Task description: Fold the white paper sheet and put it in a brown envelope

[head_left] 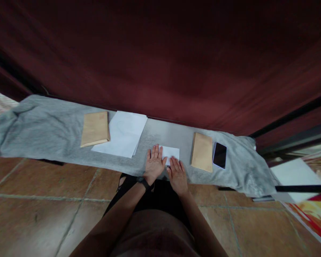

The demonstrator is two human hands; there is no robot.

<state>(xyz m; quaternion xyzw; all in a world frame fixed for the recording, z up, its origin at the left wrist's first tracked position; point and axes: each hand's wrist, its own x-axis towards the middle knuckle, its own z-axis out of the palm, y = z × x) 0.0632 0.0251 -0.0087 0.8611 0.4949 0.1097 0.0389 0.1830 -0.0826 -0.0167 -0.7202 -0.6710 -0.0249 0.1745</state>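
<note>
A small folded white sheet of paper lies flat on the grey cloth near the front edge. My left hand, with a dark watch on the wrist, rests palm down over the paper's left side, fingers stretched out. On its lower right edge lies my right hand, fingers extended and flat. Both hands touch the paper without gripping it. Larger white sheets are stacked to the left. A brown envelope stack overlaps their left side. Another brown envelope stack lies right of my hands.
A phone with a dark screen lies right of the right-hand envelopes. Grey cloth covers the narrow bench. A dark red upright surface stands directly behind it. Tiled floor lies in front, with a colourful printed box at far right.
</note>
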